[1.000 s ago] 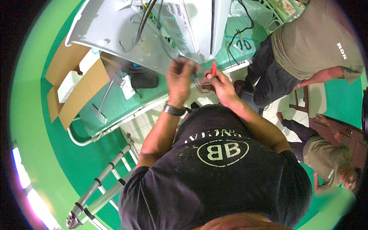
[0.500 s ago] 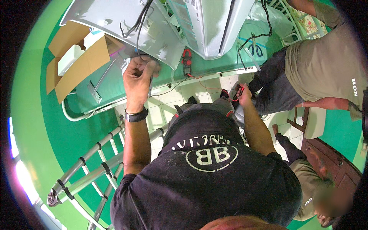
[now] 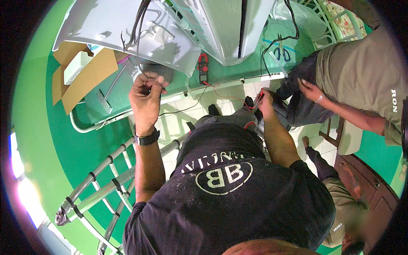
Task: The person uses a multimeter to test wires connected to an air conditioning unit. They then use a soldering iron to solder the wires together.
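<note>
My left hand [image 3: 145, 97] is closed with thumb and fingers pinched at the lower end of a dark cable [image 3: 138, 55] hanging from above. It is raised at the near edge of the green-topped table [image 3: 178, 87]. Low beside my right thigh, my right hand [image 3: 267, 100] grips a red test probe [image 3: 261, 94], partly hidden by the fingers. A thin red lead links it toward a red and black clamp meter [image 3: 203, 68] on the table edge. A black lead from the meter runs toward my left hand.
A long white appliance housing [image 3: 225, 29] and white cover panel [image 3: 102, 25] rest on the table, near an open cardboard box [image 3: 91, 70] and blue-handled scissors [image 3: 281, 54]. A metal ladder [image 3: 95, 199] stands left. One co-worker [image 3: 357, 76] stands close right; another person [image 3: 340, 204] is farther back.
My left hand has moved slightly left and down with the cable. The right hand with the probe has shifted a little left. The near co-worker's hand has risen in front of their hip.
</note>
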`<state>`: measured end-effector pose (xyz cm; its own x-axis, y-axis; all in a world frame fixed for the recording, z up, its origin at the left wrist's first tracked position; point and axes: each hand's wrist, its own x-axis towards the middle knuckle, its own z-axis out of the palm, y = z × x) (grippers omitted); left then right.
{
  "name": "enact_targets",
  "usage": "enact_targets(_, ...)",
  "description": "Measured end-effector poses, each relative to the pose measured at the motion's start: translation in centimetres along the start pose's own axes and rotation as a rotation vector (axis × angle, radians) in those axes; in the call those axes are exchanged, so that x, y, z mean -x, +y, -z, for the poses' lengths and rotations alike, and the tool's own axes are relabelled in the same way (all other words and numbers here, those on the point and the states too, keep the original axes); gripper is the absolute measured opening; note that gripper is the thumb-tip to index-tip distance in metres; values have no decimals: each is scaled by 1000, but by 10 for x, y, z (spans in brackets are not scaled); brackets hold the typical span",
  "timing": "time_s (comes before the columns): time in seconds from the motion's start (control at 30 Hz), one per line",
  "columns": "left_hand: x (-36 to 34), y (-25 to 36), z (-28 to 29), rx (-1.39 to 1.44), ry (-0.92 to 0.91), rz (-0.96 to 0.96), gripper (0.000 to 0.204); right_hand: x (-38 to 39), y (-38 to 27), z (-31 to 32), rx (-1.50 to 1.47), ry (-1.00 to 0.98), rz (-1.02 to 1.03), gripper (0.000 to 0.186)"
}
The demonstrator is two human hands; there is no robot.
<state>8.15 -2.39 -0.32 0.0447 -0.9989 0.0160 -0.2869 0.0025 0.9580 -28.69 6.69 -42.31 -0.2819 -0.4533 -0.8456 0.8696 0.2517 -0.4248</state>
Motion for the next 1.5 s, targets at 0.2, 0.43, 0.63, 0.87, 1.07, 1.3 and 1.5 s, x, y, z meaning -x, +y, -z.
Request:
enact_targets(0.2,-3,3,1,-13,2,14,11,23,-2,-24,131,-142,61,16)
enact_targets(0.43,-9,-3,2,72,-22,-5,12,64,-7,-53,273,-300,60,17)
enact_targets(0.63,-5,-7,5,94,-64,-23,9,169,-16,-114,576,-704,130,17)
enact_targets(0.87,-6,-4,-2,132,-109,20,9,245,-30,-175,796,-800,473,18)
enact_targets(1.07,-7,-5,-2,182,-126,23,10,266,-44,-194,679,-953,473,24)
enact_targets(1.3,-6,-6,-3,225,-131,19,11,266,-42,-188,642,-868,457,21)
enact_targets(1.5,-6,-10,-4,254,-130,11,12,221,-29,-146,595,-683,327,27)
